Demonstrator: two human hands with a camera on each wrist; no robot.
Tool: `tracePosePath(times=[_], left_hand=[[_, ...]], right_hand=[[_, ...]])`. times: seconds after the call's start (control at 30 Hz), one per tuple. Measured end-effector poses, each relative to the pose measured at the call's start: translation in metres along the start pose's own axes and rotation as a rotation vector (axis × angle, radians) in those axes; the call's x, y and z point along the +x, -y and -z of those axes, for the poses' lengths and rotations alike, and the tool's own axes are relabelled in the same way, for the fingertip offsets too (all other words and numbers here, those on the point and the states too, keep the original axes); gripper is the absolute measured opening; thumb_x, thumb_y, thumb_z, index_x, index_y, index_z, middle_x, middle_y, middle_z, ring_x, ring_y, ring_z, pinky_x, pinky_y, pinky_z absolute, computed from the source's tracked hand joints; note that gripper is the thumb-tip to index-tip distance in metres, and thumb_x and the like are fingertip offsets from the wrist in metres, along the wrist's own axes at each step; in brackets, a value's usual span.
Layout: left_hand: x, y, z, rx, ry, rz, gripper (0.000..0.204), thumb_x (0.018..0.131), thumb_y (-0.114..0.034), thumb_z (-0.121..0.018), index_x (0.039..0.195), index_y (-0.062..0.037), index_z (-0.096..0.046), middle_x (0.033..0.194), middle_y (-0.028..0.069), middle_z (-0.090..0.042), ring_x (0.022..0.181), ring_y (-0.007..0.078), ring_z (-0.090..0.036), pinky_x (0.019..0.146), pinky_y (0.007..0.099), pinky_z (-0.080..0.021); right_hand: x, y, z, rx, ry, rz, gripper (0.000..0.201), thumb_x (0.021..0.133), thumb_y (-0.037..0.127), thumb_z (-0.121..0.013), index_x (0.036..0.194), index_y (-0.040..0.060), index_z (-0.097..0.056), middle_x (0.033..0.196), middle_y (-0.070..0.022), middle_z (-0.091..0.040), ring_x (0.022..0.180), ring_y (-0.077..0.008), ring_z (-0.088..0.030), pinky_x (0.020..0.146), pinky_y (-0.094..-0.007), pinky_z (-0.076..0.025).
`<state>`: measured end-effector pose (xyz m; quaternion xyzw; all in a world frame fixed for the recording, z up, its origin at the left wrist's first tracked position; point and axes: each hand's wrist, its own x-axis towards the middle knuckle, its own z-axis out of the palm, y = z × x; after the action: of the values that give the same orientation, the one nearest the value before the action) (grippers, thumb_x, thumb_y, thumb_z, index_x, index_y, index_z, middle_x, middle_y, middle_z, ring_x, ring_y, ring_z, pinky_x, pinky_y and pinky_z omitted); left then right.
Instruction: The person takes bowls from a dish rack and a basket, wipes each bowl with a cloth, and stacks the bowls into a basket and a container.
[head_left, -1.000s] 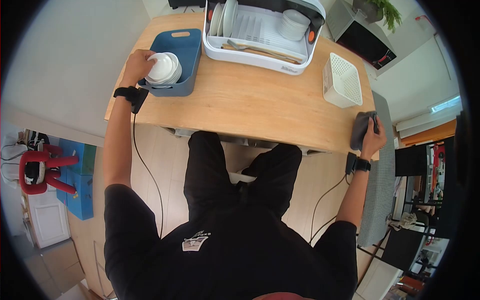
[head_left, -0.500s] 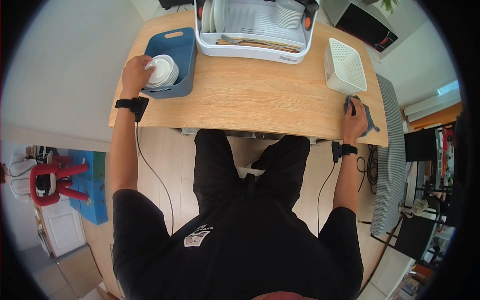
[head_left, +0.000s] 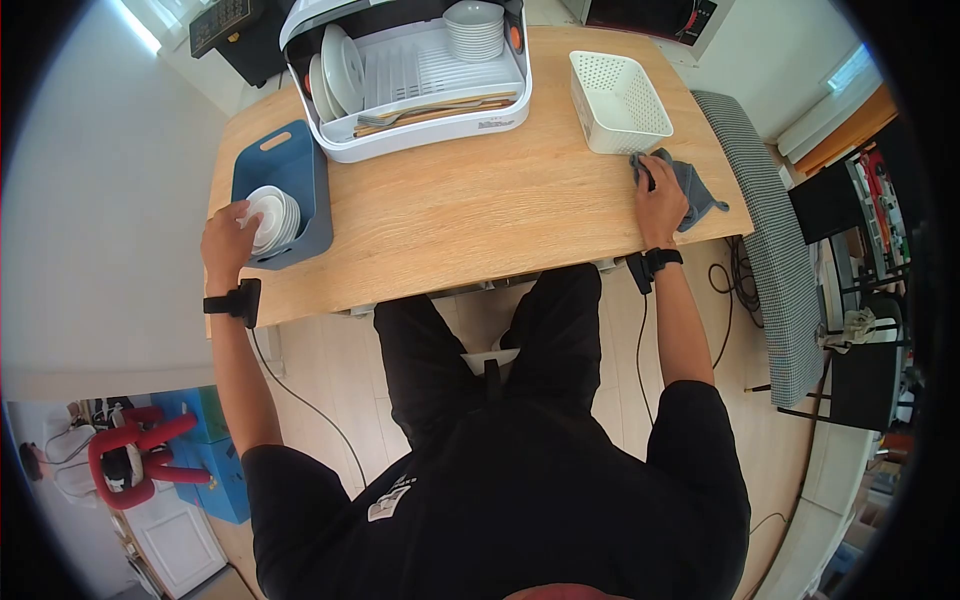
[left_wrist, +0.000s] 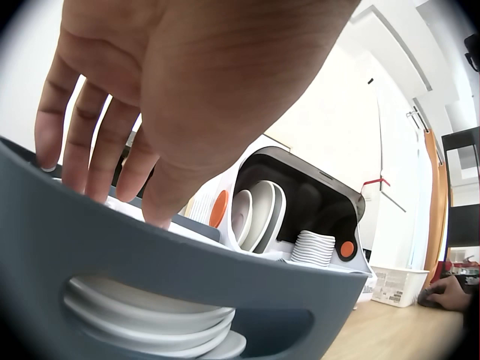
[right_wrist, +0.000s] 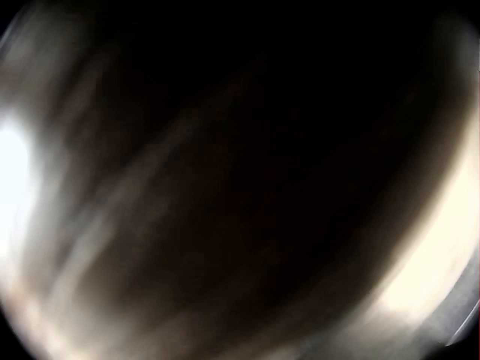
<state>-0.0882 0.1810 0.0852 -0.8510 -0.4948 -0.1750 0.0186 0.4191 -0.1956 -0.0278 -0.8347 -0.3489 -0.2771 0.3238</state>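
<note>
At the left, the left hand rests with spread fingers on a stack of small white dishes in a blue bin. The left wrist view shows this hand reaching over the bin's rim, fingers fairly straight and their tips partly hidden; dishes show through the handle slot. On the right, the right hand grips a dark grey cloth against the tabletop, part of it spread beyond the fingers. The right wrist view is too dark and blurred to read.
A white dish rack with plates, stacked bowls and utensils stands at the table's back. A white perforated basket sits just behind the cloth. A checkered bench runs along the right side.
The cloth was held bunched at the right edge; now it lies partly spread on the table, closer to the white basket. The left hand stays at the dishes. The head view has swung.
</note>
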Motion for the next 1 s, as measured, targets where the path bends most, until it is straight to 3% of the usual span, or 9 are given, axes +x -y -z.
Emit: tracePosePath(times=[0.23, 0.4, 0.47, 0.53, 0.63, 0.73, 0.8, 0.83, 1.0], left_hand=[[0.015, -0.060, 0.011, -0.203, -0.085, -0.105, 0.035, 0.086, -0.032, -0.077, 0.111, -0.0078, -0.075, 0.107, 0.0103, -0.076, 0.092, 0.0264, -0.072, 0.080, 0.0368, -0.056], [0.040, -0.139, 0.016, -0.338, -0.008, -0.363, 0.035, 0.087, -0.031, -0.077, 0.111, -0.0060, -0.075, 0.104, 0.0110, -0.076, 0.085, 0.0246, -0.072, 0.077, 0.0363, -0.056], [0.059, -0.166, 0.006, -0.402, 0.004, -0.429, 0.035, 0.087, -0.032, -0.077, 0.110, -0.0059, -0.075, 0.104, 0.0111, -0.076, 0.084, 0.0243, -0.071, 0.077, 0.0360, -0.056], [0.083, -0.195, -0.004, -0.466, 0.014, -0.497, 0.035, 0.087, -0.032, -0.077, 0.110, -0.0059, -0.076, 0.103, 0.0111, -0.076, 0.083, 0.0239, -0.071, 0.076, 0.0356, -0.056], [0.119, -0.239, -0.019, -0.457, 0.030, -0.571, 0.038, 0.086, -0.033, -0.077, 0.113, -0.0070, -0.075, 0.105, 0.0108, -0.076, 0.083, 0.0246, -0.071, 0.077, 0.0357, -0.056], [0.149, -0.278, -0.039, -0.408, 0.013, -0.595, 0.043, 0.086, -0.034, -0.076, 0.121, -0.0088, -0.072, 0.111, 0.0125, -0.075, 0.088, 0.0282, -0.072, 0.081, 0.0388, -0.056], [0.170, -0.295, -0.059, -0.338, -0.007, -0.592, 0.049, 0.087, -0.034, -0.074, 0.129, -0.0101, -0.068, 0.118, 0.0150, -0.072, 0.100, 0.0338, -0.071, 0.089, 0.0434, -0.055], [0.183, -0.302, -0.068, -0.287, 0.033, -0.582, 0.053, 0.088, -0.033, -0.071, 0.135, -0.0110, -0.063, 0.128, 0.0174, -0.067, 0.115, 0.0367, -0.065, 0.098, 0.0462, -0.052], [0.204, -0.325, -0.084, -0.196, 0.045, -0.613, 0.052, 0.091, -0.029, -0.068, 0.139, -0.0114, -0.059, 0.135, 0.0182, -0.063, 0.125, 0.0372, -0.059, 0.103, 0.0471, -0.049]], right_hand=[[-0.001, 0.002, -0.002, 0.030, 0.022, 0.024, 0.016, 0.090, 0.013, -0.068, 0.105, 0.0140, -0.075, 0.111, -0.0025, -0.073, 0.092, -0.0290, -0.071, 0.077, -0.0381, -0.056], [-0.001, 0.002, 0.000, 0.019, 0.038, 0.016, 0.018, 0.089, 0.012, -0.070, 0.107, 0.0137, -0.075, 0.113, -0.0033, -0.073, 0.092, -0.0289, -0.071, 0.077, -0.0370, -0.057], [-0.001, 0.003, 0.001, 0.017, 0.036, 0.022, 0.021, 0.088, 0.010, -0.072, 0.108, 0.0132, -0.076, 0.114, -0.0041, -0.073, 0.092, -0.0284, -0.072, 0.077, -0.0349, -0.057], [-0.002, 0.003, -0.001, 0.059, 0.013, 0.013, 0.016, 0.090, 0.013, -0.068, 0.104, 0.0136, -0.074, 0.110, -0.0028, -0.073, 0.092, -0.0290, -0.070, 0.077, -0.0395, -0.056], [-0.002, 0.003, -0.001, 0.084, -0.013, 0.024, 0.016, 0.088, 0.012, -0.069, 0.104, 0.0133, -0.074, 0.109, -0.0028, -0.073, 0.091, -0.0288, -0.070, 0.076, -0.0393, -0.056], [-0.001, 0.002, -0.002, 0.069, -0.029, 0.029, 0.017, 0.087, 0.011, -0.070, 0.103, 0.0132, -0.074, 0.108, -0.0028, -0.073, 0.090, -0.0289, -0.070, 0.076, -0.0395, -0.056], [-0.001, 0.001, -0.003, 0.073, -0.035, 0.022, 0.017, 0.087, 0.011, -0.070, 0.103, 0.0133, -0.075, 0.108, -0.0027, -0.073, 0.089, -0.0287, -0.070, 0.075, -0.0395, -0.056], [-0.001, 0.000, -0.004, 0.079, -0.029, 0.026, 0.017, 0.086, 0.011, -0.070, 0.102, 0.0133, -0.075, 0.108, -0.0026, -0.073, 0.088, -0.0286, -0.070, 0.075, -0.0395, -0.055], [-0.002, -0.001, -0.007, 0.069, -0.049, 0.017, 0.017, 0.085, 0.011, -0.070, 0.101, 0.0137, -0.076, 0.107, -0.0019, -0.073, 0.086, -0.0281, -0.070, 0.074, -0.0393, -0.055]])
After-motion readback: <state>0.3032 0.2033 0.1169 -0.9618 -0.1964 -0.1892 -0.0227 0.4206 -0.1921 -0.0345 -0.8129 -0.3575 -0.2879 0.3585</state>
